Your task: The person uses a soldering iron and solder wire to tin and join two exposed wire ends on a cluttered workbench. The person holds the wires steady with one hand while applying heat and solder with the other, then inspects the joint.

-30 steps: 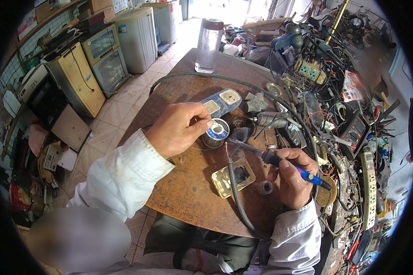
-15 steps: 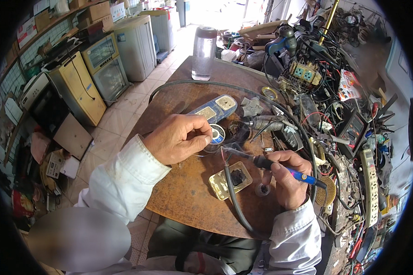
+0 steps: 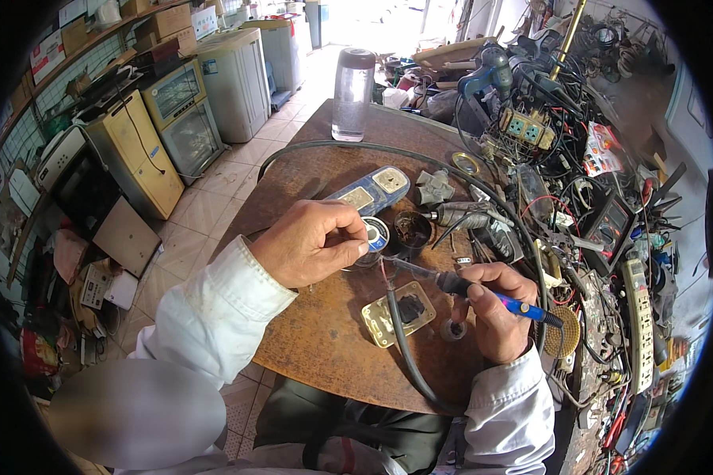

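Note:
My right hand grips a blue-handled soldering iron, its tip pointing left at the bared red wire end of a thick black cable. The tip is close to that end; whether they touch I cannot tell. My left hand is closed in a pinch just left of a solder spool. What its fingertips hold is too small to make out. Below the iron lies an open cream plastic cover with a dark patch inside. A round dark tin stands beside the spool.
A blue and cream power strip lies behind the spool. A clear bottle stands at the table's far edge. Tangled cables, tools and a multimeter crowd the right side. A long cream socket strip lies at far right.
The smoke over the tin has thinned, so the tin shows more plainly. Both hands and the soldering iron stay almost where they were.

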Demonstrator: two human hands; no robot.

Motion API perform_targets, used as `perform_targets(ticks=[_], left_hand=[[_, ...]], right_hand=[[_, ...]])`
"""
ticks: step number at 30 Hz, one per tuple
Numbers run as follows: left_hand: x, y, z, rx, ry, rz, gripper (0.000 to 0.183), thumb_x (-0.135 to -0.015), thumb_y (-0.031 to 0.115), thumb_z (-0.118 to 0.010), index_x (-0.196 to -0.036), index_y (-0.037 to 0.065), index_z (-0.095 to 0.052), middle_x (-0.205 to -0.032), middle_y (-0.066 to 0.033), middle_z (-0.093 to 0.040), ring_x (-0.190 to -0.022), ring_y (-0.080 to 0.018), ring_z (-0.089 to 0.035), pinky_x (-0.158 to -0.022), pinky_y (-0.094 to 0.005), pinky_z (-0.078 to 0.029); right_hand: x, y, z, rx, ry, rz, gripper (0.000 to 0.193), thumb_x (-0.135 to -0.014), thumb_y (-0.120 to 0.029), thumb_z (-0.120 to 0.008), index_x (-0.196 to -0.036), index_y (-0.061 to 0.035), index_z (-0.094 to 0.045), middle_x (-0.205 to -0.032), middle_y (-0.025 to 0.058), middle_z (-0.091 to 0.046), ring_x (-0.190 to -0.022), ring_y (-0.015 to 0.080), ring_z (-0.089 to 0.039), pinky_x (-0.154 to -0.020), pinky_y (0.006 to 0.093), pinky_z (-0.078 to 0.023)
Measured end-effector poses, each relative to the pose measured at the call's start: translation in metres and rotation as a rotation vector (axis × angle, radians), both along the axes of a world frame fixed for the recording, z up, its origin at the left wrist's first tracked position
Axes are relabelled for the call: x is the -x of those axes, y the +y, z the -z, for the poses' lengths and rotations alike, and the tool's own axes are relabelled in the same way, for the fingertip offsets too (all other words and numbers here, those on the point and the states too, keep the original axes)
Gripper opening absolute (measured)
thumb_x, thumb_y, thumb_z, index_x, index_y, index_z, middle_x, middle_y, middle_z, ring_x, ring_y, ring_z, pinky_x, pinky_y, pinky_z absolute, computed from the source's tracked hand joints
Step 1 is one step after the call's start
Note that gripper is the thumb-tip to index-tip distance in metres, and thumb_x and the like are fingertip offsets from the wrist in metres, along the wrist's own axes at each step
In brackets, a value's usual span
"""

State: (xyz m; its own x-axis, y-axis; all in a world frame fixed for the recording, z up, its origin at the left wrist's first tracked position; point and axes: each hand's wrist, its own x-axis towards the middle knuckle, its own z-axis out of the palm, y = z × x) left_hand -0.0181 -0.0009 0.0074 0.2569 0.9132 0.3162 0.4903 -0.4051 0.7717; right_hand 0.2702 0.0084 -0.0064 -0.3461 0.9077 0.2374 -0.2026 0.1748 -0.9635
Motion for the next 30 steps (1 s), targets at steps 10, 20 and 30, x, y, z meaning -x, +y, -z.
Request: perform_targets(ticks=[10, 20, 30], left_hand=[[-0.0008, -0.0002, -0.0003, -0.024, 0.018, -0.002, 0.008, -0.083, 0.002, -0.071, -0.085, -0.001, -0.064, -0.081, -0.0067, -0.064, -0.072, -0.0106, -0.059, -0.063, -0.0277, -0.048], [-0.0016, 0.0004, 0.0026, -0.06, 0.011, -0.012, 0.009, -0.081, 0.0, -0.072, -0.083, -0.003, -0.064, -0.08, -0.0058, -0.063, -0.07, -0.0081, -0.059, -0.059, -0.0252, -0.048], [-0.0039, -0.0013, 0.001, -0.055, -0.009, -0.028, 0.01, -0.08, -0.004, -0.073, -0.083, -0.003, -0.063, -0.081, -0.0052, -0.063, -0.072, -0.0075, -0.061, -0.06, -0.0239, -0.051]], right_hand=[[-0.0008, -0.0008, 0.0007, -0.011, 0.014, -0.016, 0.023, -0.088, -0.009, -0.067, -0.103, 0.0085, -0.065, -0.08, 0.0109, -0.068, -0.064, 0.0138, -0.063, -0.06, 0.026, -0.051], [-0.0007, -0.0001, 0.0017, 0.005, 0.023, -0.025, 0.024, -0.088, -0.009, -0.067, -0.104, 0.0085, -0.065, -0.081, 0.012, -0.068, -0.065, 0.0145, -0.063, -0.06, 0.0262, -0.051], [-0.0004, -0.0001, 0.0013, -0.013, 0.01, -0.026, 0.022, -0.088, -0.008, -0.066, -0.104, 0.0082, -0.065, -0.081, 0.0125, -0.069, -0.064, 0.015, -0.064, -0.06, 0.0264, -0.052]])
